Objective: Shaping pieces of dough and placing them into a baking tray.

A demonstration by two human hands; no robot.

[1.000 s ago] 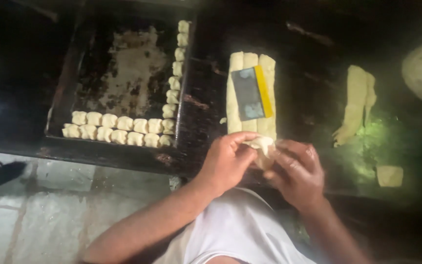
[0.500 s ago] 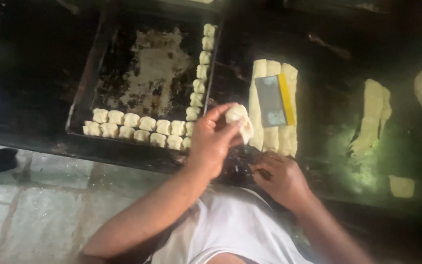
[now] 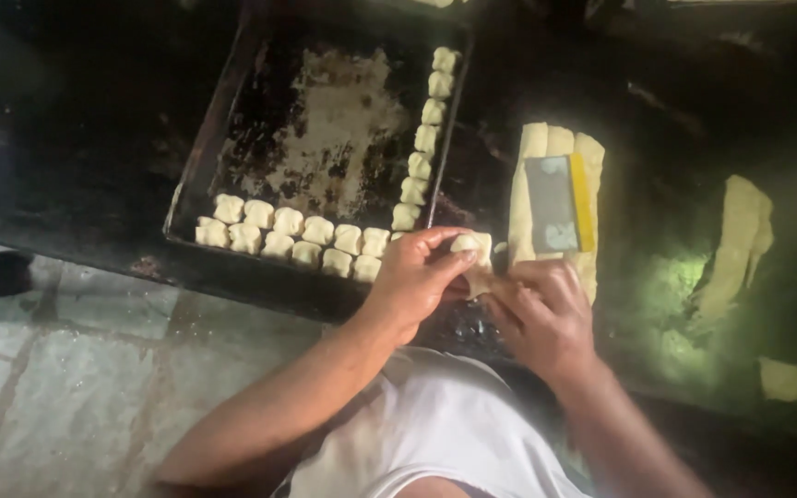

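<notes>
Two hands meet over the near edge of the dark worktop [image 3: 85, 138], the biggest thing under me, black and glossy. On it lies the baking tray [image 3: 232, 120], a dark rectangle with a scorched, flour-stained floor, its long axis running away from me and leaning a little to the right. Pale dough pieces [image 3: 288, 235] line its near edge in a double row, and a single column climbs its right wall. Right of the tray lies the dough slab [image 3: 532, 175], a pale strip with its long axis pointing away from me, scored lengthwise. On top of it rests a scraper [image 3: 553, 203], a grey rectangular blade with a yellow band along its right side, lined up with the slab. Farther right sits a loose dough scrap [image 3: 735, 244], and a small offcut [image 3: 781, 378] lies nearer to me. My left hand [image 3: 412, 281] pinches a small dough lump [image 3: 472, 247], thumb and fingers closed round it, just beside the tray's near right corner. My right hand [image 3: 541, 309] curls half closed against that lump from the other side; it is pale, soft, roughly square
</notes>
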